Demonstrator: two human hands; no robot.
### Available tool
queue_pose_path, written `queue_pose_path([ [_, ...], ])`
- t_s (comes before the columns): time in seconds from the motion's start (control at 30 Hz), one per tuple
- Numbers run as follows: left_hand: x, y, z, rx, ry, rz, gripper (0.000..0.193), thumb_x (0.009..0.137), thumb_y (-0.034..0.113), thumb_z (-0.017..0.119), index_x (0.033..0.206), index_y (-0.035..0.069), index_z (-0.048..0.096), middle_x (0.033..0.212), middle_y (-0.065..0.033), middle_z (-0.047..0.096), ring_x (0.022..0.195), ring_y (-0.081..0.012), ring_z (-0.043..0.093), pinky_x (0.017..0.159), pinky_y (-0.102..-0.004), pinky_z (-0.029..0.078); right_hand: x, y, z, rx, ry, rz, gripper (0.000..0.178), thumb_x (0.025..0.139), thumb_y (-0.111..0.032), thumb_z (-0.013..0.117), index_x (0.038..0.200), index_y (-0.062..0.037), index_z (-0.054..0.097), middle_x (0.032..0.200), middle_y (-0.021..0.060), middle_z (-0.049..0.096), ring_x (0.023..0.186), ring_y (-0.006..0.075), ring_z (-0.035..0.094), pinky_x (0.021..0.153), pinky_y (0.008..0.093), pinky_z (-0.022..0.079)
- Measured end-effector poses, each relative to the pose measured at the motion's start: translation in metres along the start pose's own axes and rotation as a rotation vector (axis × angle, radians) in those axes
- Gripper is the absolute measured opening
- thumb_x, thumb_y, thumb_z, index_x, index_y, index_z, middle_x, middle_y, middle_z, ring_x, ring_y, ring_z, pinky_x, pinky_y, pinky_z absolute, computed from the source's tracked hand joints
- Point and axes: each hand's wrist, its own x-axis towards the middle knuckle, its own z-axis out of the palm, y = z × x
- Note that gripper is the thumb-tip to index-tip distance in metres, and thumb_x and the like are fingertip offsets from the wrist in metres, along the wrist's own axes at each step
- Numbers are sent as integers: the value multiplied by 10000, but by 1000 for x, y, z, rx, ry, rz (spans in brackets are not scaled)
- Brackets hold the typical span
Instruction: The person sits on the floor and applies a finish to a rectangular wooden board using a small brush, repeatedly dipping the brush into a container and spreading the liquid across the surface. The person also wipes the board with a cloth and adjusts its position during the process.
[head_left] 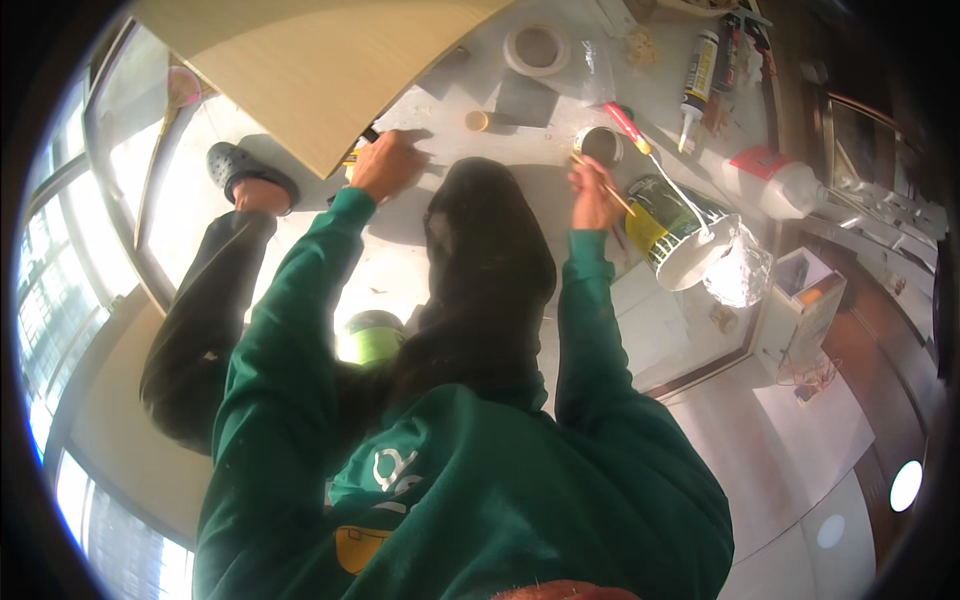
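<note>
My right hand (592, 197) is closed on a thin wooden stick (618, 200), which slants across the fingers. Just beyond it is a small open tub (600, 146) with a pale rim. At the lower corner of a large light wood panel (300, 70), my left hand (385, 166) is curled, its fingers partly blurred. Something black and a bit of yellow show beside that hand; what it grips is mostly hidden. Right of my right hand stands a can with a green and yellow label (655, 222). A red-handled tool (628, 127) with a white rod reaches over it.
Crumpled foil (740, 268) and a white bottle with a red label (775, 182) are at right. A tape roll (537, 50), dark square sheet (526, 100) and sealant tube (700, 80) lie farther off. A green container (370, 338) sits by my legs, a white box (800, 300) at right.
</note>
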Motion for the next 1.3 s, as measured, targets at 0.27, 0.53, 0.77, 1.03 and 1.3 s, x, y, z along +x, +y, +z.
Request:
queue_pose_path([
  [0.27, 84, 30, 46, 273, -103, 147, 813, 779, 295, 754, 1496, 153, 397, 1109, -205, 693, 988, -405, 680, 845, -479, 547, 62, 26, -41, 11, 250, -4, 205, 878, -230, 667, 951, -39, 682, 827, 75, 735, 635, 184, 687, 581, 271, 488],
  [0.53, 92, 25, 70, 348, -112, 190, 691, 816, 248, 708, 1438, 131, 430, 1126, -193, 685, 998, -390, 680, 839, -485, 547, 55, 41, -36, -181, 152, -48, 182, 854, -199, 695, 862, -17, 697, 742, 60, 709, 591, 157, 655, 594, 295, 522],
  [0.77, 99, 20, 86, 395, 29, 234, 279, 964, 200, 485, 1220, 114, 553, 1020, -167, 687, 884, -359, 699, 743, -467, 558, 59, 57, -42, -309, 198, -139, 235, 915, -204, 658, 933, 29, 686, 791, 100, 732, 586, 185, 672, 560, 298, 542],
  [1.03, 71, 54, 42, 248, 43, 209, 343, 836, 250, 659, 1144, 101, 640, 1043, -158, 689, 895, -388, 682, 789, -487, 548, 44, 36, -57, 335, 200, 406, 360, 940, -305, 617, 1150, -13, 600, 973, 104, 733, 781, 217, 704, 681, 292, 532],
  [1.3, 22, 87, 6, 99, 235, 281, 438, 773, 292, 750, 1158, 96, 679, 1008, -147, 693, 870, -366, 683, 777, -450, 558, 37, 37, -58, 270, 275, 277, 421, 973, -365, 583, 966, 50, 654, 808, 163, 695, 660, 247, 689, 616, 339, 541],
])
